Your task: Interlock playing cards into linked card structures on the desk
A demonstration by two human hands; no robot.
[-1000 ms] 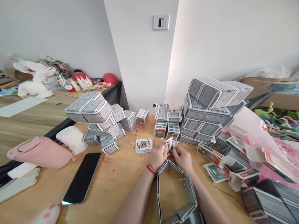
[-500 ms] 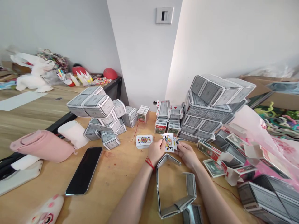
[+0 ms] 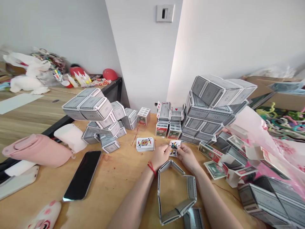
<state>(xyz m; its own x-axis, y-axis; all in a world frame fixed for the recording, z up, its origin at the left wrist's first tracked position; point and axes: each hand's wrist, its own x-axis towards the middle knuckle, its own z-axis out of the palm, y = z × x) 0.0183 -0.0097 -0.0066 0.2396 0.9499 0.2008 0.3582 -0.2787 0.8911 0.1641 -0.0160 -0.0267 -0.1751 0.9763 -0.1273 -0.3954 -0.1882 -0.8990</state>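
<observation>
Between my two hands are face-up playing cards, squared into a small upright bunch. My left hand, with a red string at the wrist, grips their left side. The fingers and thumb of my right hand close on their right side, dark nails over the face. Left of my hands lies a pile of cards with a jack on top. Below my wrists, a ring of folded cards stands on the table, and another folded card piece touches its lower edge.
Stacked card blocks rise at the left and right. Card boxes lie right of my forearm. A black phone and a pink case are at the left. More card blocks sit at the lower right.
My right hand has moved in over the cards, its thumb now across their face. The cards behind the front one no longer fan out at the right. The view has shifted slightly.
</observation>
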